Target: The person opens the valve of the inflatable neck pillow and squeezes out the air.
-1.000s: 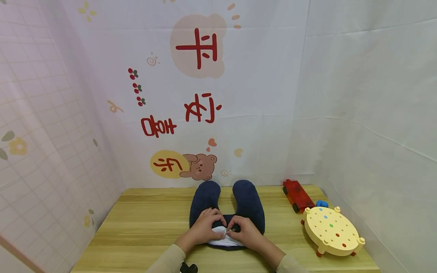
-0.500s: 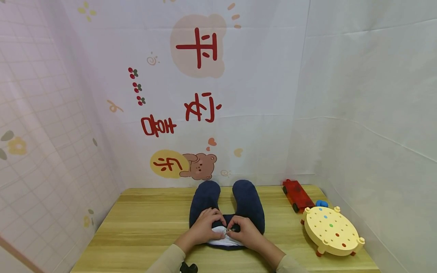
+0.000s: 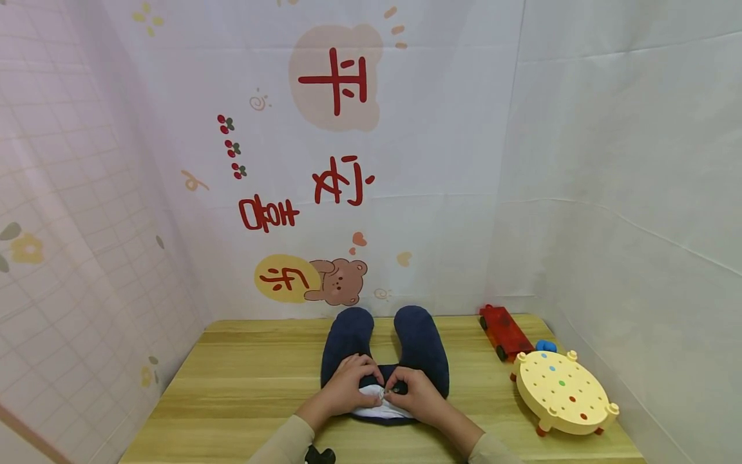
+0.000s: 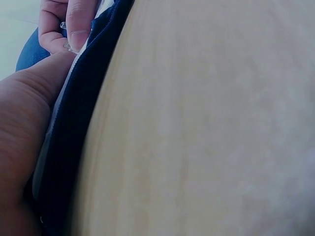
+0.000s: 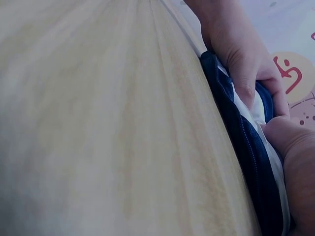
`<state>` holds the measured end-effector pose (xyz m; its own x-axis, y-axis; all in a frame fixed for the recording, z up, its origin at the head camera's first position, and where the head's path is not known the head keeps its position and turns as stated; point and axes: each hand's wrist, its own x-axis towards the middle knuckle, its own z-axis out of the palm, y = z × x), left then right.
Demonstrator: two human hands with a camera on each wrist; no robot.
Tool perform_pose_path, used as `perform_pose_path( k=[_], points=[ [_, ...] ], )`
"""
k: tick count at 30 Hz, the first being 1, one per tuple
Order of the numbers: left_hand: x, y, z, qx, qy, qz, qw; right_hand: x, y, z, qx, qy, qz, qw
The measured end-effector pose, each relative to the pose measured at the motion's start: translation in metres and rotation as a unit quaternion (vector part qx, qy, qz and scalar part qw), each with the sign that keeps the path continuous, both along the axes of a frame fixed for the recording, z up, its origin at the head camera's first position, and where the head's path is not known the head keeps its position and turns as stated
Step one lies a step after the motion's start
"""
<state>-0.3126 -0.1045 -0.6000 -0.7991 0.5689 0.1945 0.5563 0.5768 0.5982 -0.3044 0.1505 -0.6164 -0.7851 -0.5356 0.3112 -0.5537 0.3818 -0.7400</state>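
We see the left hand point(image 4: 22, 132) pressing the navy cover point(image 4: 74, 128) beside the wooden table point(image 4: 206, 128). Right hand point(image 4: 66, 22) fingers pinch a small zipper pull point(image 4: 66, 37) at its white-edged opening.

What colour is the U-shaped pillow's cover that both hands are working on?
Dark navy blue; the U-shaped pillow shows best in the head view.

Head looks down; wrists sit close, sharing the pillow point(image 3: 420, 348).
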Motion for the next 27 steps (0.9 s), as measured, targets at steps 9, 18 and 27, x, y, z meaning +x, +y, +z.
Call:
perform_pose_path(
  k=[9,18,27],
  points=[
    [-0.0009,-0.0003,-0.0014,0.002,0.001,-0.001,1.0000,-0.0005,-0.0001,-0.0002,0.002,-0.003,-0.003,1.000],
    [0.0008,-0.0003,0.0013,0.004,-0.004,-0.006,1.0000,-0.0011,-0.0002,0.0002,0.005,-0.017,-0.003,1.000],
    [-0.0005,0.0002,0.0026,0.007,-0.010,-0.003,0.9999,0.0014,-0.0004,0.0045,-0.001,-0.026,-0.006,1.000]
  ],
)
